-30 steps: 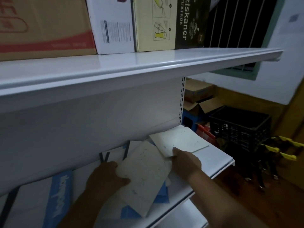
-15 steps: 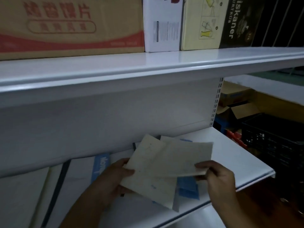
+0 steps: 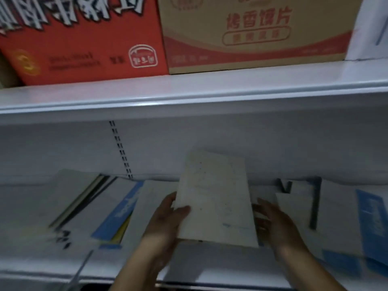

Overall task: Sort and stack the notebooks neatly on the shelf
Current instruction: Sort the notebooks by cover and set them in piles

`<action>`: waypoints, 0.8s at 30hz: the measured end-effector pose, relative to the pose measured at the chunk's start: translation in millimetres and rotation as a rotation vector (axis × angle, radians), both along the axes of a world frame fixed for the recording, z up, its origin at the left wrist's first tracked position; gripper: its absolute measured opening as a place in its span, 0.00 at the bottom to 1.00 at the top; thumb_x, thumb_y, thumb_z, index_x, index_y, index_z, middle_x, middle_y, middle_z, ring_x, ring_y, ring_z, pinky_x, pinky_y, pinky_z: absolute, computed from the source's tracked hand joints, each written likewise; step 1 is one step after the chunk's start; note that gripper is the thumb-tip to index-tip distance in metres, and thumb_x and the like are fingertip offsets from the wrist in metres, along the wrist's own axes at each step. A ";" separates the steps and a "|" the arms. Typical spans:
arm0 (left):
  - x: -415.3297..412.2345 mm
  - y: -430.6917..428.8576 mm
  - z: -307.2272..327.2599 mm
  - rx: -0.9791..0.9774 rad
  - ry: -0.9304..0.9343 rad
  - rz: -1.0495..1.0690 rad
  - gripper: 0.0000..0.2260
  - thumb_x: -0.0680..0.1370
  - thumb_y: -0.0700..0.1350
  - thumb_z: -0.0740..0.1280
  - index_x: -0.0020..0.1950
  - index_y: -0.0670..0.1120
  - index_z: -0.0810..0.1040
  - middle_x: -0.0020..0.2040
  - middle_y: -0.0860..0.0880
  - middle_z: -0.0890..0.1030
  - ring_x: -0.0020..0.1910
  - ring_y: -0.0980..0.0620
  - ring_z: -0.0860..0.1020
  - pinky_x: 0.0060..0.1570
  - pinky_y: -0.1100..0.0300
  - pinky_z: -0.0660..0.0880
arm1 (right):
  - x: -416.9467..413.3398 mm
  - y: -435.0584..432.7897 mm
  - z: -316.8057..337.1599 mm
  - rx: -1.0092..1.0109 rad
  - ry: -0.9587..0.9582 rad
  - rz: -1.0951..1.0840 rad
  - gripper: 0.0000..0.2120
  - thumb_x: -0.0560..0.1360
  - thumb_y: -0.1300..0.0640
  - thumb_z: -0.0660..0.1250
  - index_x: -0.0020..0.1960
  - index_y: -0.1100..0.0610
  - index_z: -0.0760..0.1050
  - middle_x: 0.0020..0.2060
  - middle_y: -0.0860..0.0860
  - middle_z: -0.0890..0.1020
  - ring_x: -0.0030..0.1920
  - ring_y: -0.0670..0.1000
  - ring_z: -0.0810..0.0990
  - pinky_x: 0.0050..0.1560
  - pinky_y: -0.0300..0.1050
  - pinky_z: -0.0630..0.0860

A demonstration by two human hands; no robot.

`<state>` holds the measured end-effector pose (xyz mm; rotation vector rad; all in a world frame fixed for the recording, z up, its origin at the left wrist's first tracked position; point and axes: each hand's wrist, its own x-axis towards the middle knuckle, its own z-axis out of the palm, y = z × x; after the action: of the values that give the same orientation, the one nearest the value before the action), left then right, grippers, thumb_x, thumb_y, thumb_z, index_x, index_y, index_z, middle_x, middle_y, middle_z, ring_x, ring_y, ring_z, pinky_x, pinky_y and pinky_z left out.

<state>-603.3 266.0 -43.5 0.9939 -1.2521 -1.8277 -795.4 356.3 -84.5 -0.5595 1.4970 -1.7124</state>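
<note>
We look first at the upper shelf, a white board that runs across the whole frame. On it, in the upper left, stands a red box with white lettering. A brown cardboard box with red print stands against its right side, and a white box is cut off in the upper right corner. All three are closed, so we cannot see what they hold.

Below it, the white back panel carries a slotted upright strip left of centre.

The lower shelf fills the bottom half of the frame, and loose notebooks lie flat on it, overlapping. At the left we make out pale covers with dark spines and a notebook with a blue band lying at a slant. At the far right lies another blue-printed notebook. Much of this is blurred.

In the centre a pale speckled notebook is held up above the lower shelf, tilted toward us. The left hand grips its left edge, thumb across the front cover. The right hand is just beside the right edge, fingers reaching toward it. We cannot tell whether it grips the notebook or only touches it.
</note>
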 end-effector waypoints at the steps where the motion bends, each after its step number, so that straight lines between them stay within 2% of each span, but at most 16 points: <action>1: 16.5 -6.9 -0.9 0.006 0.016 0.035 0.10 0.77 0.38 0.62 0.55 0.49 0.76 0.51 0.43 0.81 0.48 0.41 0.80 0.40 0.50 0.79 | 16.7 -13.6 8.2 0.021 0.042 0.094 0.11 0.79 0.54 0.59 0.49 0.55 0.79 0.46 0.55 0.82 0.44 0.56 0.80 0.42 0.48 0.77; 2: 31.4 -13.5 -1.4 -0.001 0.003 0.070 0.10 0.77 0.39 0.62 0.55 0.49 0.75 0.51 0.43 0.81 0.48 0.42 0.80 0.41 0.51 0.78 | 29.3 -27.5 10.7 0.034 0.187 0.164 0.09 0.78 0.55 0.61 0.50 0.54 0.79 0.46 0.52 0.83 0.45 0.52 0.81 0.44 0.46 0.79; 3: 44.1 -20.2 -2.6 -0.024 -0.045 0.111 0.10 0.78 0.39 0.61 0.56 0.49 0.75 0.52 0.43 0.81 0.48 0.42 0.79 0.42 0.52 0.78 | 45.9 -37.6 17.9 0.034 0.336 0.229 0.08 0.77 0.58 0.62 0.51 0.51 0.78 0.46 0.47 0.83 0.46 0.48 0.82 0.44 0.39 0.79; 4: 54.6 -27.8 -6.2 -0.074 -0.140 0.154 0.10 0.78 0.39 0.60 0.57 0.48 0.75 0.53 0.42 0.80 0.49 0.43 0.79 0.45 0.51 0.77 | 58.1 -46.9 18.7 0.037 0.446 0.274 0.11 0.76 0.61 0.62 0.52 0.48 0.77 0.46 0.43 0.82 0.45 0.43 0.81 0.42 0.31 0.77; 6: 68.4 -43.9 -14.4 -0.229 -0.423 0.210 0.11 0.78 0.39 0.61 0.59 0.45 0.75 0.57 0.41 0.79 0.51 0.42 0.78 0.50 0.51 0.74 | 75.6 -62.7 16.5 0.066 0.530 0.337 0.13 0.75 0.63 0.60 0.53 0.47 0.76 0.45 0.44 0.82 0.42 0.41 0.79 0.38 0.26 0.74; 8: 78.0 -57.9 -21.1 -0.360 -0.678 0.192 0.10 0.77 0.39 0.62 0.57 0.44 0.76 0.53 0.41 0.80 0.51 0.41 0.78 0.48 0.53 0.73 | 89.6 -75.7 12.4 0.138 0.595 0.358 0.11 0.75 0.63 0.60 0.49 0.50 0.77 0.44 0.48 0.82 0.37 0.40 0.78 0.34 0.27 0.73; 11: 82.9 -75.7 -31.6 -0.504 -1.059 0.126 0.08 0.74 0.40 0.64 0.50 0.39 0.79 0.47 0.39 0.82 0.45 0.41 0.79 0.45 0.53 0.76 | 95.4 -87.7 0.0 0.264 0.671 0.428 0.11 0.71 0.55 0.60 0.40 0.61 0.77 0.43 0.55 0.82 0.38 0.49 0.78 0.41 0.41 0.78; 12: 81.8 -76.9 -33.4 -0.546 -1.203 0.092 0.10 0.74 0.43 0.64 0.51 0.39 0.80 0.48 0.38 0.82 0.46 0.41 0.80 0.46 0.53 0.76 | 94.7 -86.1 -0.5 0.302 0.678 0.452 0.10 0.72 0.53 0.60 0.38 0.58 0.75 0.41 0.53 0.79 0.38 0.48 0.76 0.42 0.42 0.76; 14: 74.5 -78.4 -35.0 -0.631 -1.413 0.051 0.14 0.75 0.49 0.64 0.55 0.42 0.79 0.51 0.39 0.82 0.51 0.42 0.79 0.51 0.55 0.74 | 86.9 -74.6 4.2 0.315 0.693 0.449 0.10 0.75 0.50 0.59 0.40 0.53 0.75 0.41 0.48 0.76 0.42 0.46 0.75 0.45 0.39 0.72; 16: 57.9 -75.9 -32.4 -0.702 -1.392 0.134 0.19 0.73 0.49 0.68 0.61 0.43 0.77 0.56 0.37 0.80 0.56 0.39 0.77 0.57 0.51 0.73 | 70.2 -54.3 7.9 0.286 0.673 0.368 0.13 0.76 0.50 0.60 0.49 0.57 0.79 0.49 0.52 0.80 0.51 0.49 0.79 0.53 0.43 0.75; 17: 45.7 -70.7 -29.7 -0.694 -1.288 0.184 0.21 0.71 0.47 0.70 0.62 0.41 0.76 0.58 0.34 0.78 0.57 0.36 0.76 0.60 0.47 0.72 | 58.0 -41.3 9.0 0.297 0.644 0.302 0.14 0.76 0.50 0.61 0.57 0.56 0.78 0.56 0.51 0.80 0.56 0.50 0.78 0.59 0.42 0.74; 19: 13.3 -55.0 -21.9 -0.686 -1.030 0.194 0.21 0.70 0.45 0.71 0.61 0.39 0.77 0.61 0.33 0.76 0.55 0.34 0.77 0.62 0.42 0.71 | 25.5 -13.0 5.1 0.304 0.643 0.134 0.15 0.76 0.53 0.63 0.62 0.54 0.75 0.61 0.50 0.77 0.60 0.49 0.76 0.59 0.34 0.70; 21: -27.3 -31.0 -14.8 -0.665 -0.856 0.070 0.15 0.72 0.42 0.70 0.59 0.43 0.78 0.60 0.39 0.77 0.53 0.39 0.77 0.61 0.49 0.71 | -11.2 15.6 -1.3 0.303 0.672 -0.082 0.14 0.76 0.55 0.63 0.60 0.53 0.75 0.61 0.51 0.76 0.60 0.49 0.75 0.60 0.33 0.68; 24: -89.7 4.5 -21.3 -0.754 -0.684 -0.197 0.11 0.74 0.39 0.68 0.56 0.46 0.79 0.53 0.43 0.79 0.45 0.47 0.76 0.49 0.58 0.69 | -70.0 59.6 -6.6 0.439 0.778 -0.431 0.16 0.75 0.53 0.64 0.62 0.53 0.73 0.66 0.50 0.71 0.66 0.50 0.69 0.69 0.39 0.63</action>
<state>-693.0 270.5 -64.9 1.0871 -2.2828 -0.9580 -865.4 415.9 -91.1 -0.7435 2.6221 -1.4391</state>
